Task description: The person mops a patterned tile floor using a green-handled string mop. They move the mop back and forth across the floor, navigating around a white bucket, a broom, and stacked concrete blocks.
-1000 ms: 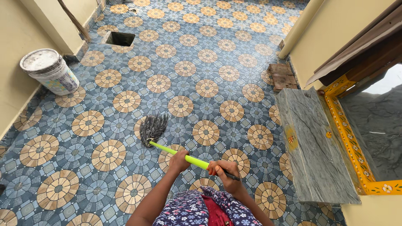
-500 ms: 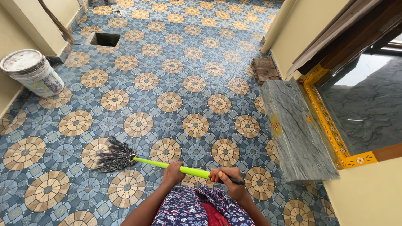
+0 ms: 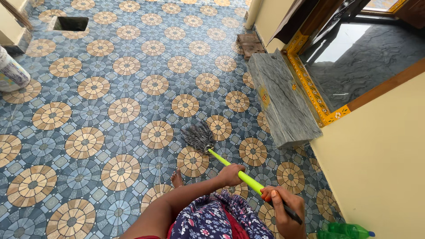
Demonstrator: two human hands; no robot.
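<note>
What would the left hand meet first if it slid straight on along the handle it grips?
Probably the grey mop head on the patterned tile floor: the left hand grips the green handle, which runs bare up to it.

Garment: I see a dark navy floral print [image 3: 208, 219], pink and white blossoms, at six o'clock.
Under-layer: red cloth [image 3: 230, 230] beneath it.
Arms: no sleeves.
Foot [image 3: 177, 179]: no shoe.
</note>
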